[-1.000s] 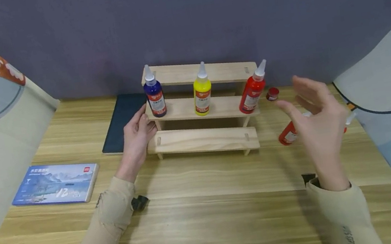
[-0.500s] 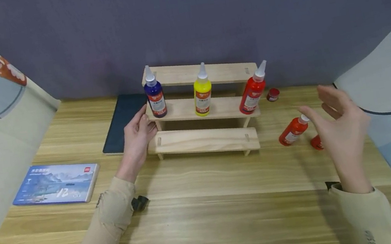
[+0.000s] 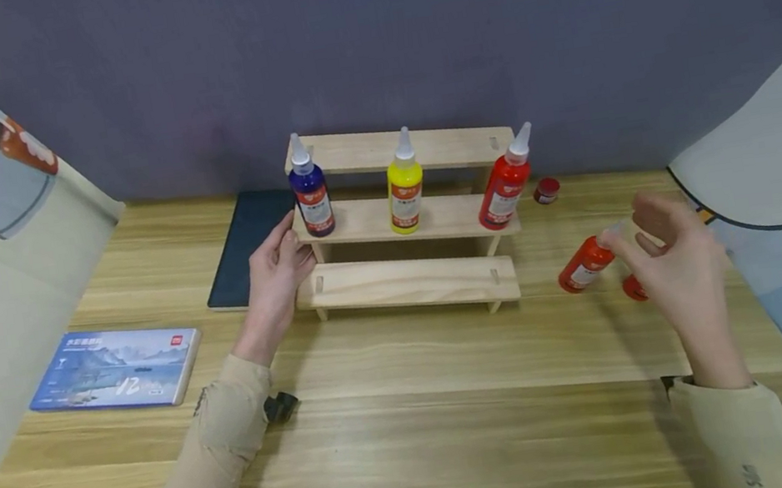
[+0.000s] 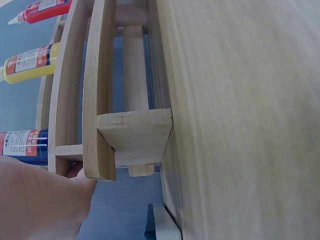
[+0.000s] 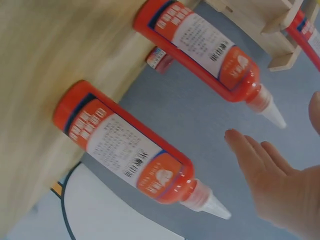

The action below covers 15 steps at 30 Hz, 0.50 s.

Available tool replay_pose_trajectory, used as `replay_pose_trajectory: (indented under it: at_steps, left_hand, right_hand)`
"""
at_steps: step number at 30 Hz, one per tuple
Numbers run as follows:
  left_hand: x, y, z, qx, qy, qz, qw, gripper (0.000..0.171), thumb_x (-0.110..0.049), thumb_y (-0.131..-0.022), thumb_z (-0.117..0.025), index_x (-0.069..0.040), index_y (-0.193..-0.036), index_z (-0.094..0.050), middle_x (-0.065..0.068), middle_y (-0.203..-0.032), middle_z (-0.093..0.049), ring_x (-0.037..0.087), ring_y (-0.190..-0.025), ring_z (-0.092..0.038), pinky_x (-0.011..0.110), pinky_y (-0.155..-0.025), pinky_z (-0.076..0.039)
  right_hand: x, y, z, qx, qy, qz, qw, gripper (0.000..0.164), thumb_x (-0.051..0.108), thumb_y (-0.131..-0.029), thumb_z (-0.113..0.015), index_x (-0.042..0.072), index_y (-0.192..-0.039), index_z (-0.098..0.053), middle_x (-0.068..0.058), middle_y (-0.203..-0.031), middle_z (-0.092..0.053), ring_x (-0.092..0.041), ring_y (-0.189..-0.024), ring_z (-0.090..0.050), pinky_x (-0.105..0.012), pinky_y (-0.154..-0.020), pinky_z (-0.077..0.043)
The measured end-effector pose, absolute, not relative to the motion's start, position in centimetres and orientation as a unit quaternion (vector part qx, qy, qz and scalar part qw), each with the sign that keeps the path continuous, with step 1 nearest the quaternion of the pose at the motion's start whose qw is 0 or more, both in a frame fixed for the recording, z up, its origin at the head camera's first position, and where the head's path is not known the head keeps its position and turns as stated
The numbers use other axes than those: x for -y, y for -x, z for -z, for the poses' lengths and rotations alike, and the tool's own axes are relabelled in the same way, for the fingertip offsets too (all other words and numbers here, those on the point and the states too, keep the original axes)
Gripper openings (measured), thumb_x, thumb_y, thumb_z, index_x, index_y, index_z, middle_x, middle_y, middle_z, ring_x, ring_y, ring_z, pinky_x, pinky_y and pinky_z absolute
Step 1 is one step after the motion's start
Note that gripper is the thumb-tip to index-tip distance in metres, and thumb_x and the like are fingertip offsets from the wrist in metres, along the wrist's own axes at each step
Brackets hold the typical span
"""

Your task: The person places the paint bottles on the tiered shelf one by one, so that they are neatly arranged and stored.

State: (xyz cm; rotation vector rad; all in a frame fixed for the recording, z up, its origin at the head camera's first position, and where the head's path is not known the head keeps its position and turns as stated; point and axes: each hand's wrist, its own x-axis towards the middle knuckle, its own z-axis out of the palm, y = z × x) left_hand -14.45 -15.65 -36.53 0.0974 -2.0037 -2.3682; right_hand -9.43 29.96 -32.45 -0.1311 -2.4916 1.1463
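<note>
A three-tier wooden stand (image 3: 411, 280) carries dark blue (image 3: 312, 198), yellow (image 3: 406, 193) and red (image 3: 506, 191) paint bottles on its middle tier, all with white nozzles. My left hand (image 3: 273, 277) grips the stand's left end, and some fingers hide behind the wood in the left wrist view. To the right of the stand, two red paint bottles (image 3: 584, 266) (image 5: 122, 142) stand on the table. Close over their nozzles hovers my right hand (image 3: 687, 271), its thumb and fingers spread with nothing between them. It hides most of the farther-right bottle in the head view.
Behind the bottles sits a small red jar (image 3: 546, 190). A dark flat book-like item (image 3: 233, 255) lies left of the stand, and a blue box with a landscape picture (image 3: 114, 370) lies nearer the front left. Grey and printed panels (image 3: 766, 163) border the table.
My right hand has moved right, away from the stand, then slightly back left and nearer the table bottles' nozzles. My left hand keeps its place on the stand.
</note>
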Motion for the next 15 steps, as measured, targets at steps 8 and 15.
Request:
replay_pose_trajectory:
  at_steps: [8, 15]
  left_hand:
    - [15.6, 14.4, 36.6, 0.648, -0.030, 0.761, 0.020, 0.051, -0.015, -0.119, -0.035, -0.004, -0.169, -0.029, 0.024, -0.172, -0.025, 0.042, -0.151, -0.037, 0.048, -0.120, -0.039]
    - [15.6, 14.4, 36.6, 0.649, -0.026, 0.760, 0.019, 0.052, -0.016, -0.120, -0.035, -0.005, -0.169, -0.029, 0.023, -0.173, -0.025, 0.041, -0.151, -0.038, 0.048, -0.120, -0.039]
  right_hand:
    - [-30.9, 9.9, 33.4, 0.895, 0.030, -0.424, 0.132, 0.071, 0.019, -0.100, -0.081, -0.002, -0.159, -0.047, -0.025, -0.156, -0.053, -0.047, -0.139, -0.054, -0.016, -0.096, -0.051]
    - [-31.6, 10.4, 34.1, 0.894, 0.007, -0.441, 0.072, 0.080, 0.017, -0.101, -0.079, -0.009, -0.163, -0.034, -0.033, -0.159, -0.043, -0.055, -0.140, -0.048, -0.012, -0.094, -0.049]
